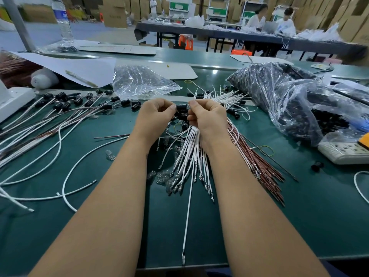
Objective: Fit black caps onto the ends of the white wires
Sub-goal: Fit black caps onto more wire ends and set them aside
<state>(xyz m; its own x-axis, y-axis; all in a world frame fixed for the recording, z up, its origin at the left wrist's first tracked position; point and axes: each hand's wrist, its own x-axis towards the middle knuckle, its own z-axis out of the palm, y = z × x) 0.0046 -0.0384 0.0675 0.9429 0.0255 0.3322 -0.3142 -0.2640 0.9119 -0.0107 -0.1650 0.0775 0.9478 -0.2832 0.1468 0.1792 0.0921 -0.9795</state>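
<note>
Black cap [181,107] sat between my two hands above the green table [311,206], just past the middle. My left hand [155,114] had its fingers curled shut on the cap's left side; my right hand [207,118] pinched the cap's right end while its fingers also gripped a bundle of white wires [191,148] that fanned toward me. Brown wires [265,166] lay just right of that bundle. Capped wires [65,108] were spread on the left of the table. Clear bag of black caps [279,92] rested at right.
</note>
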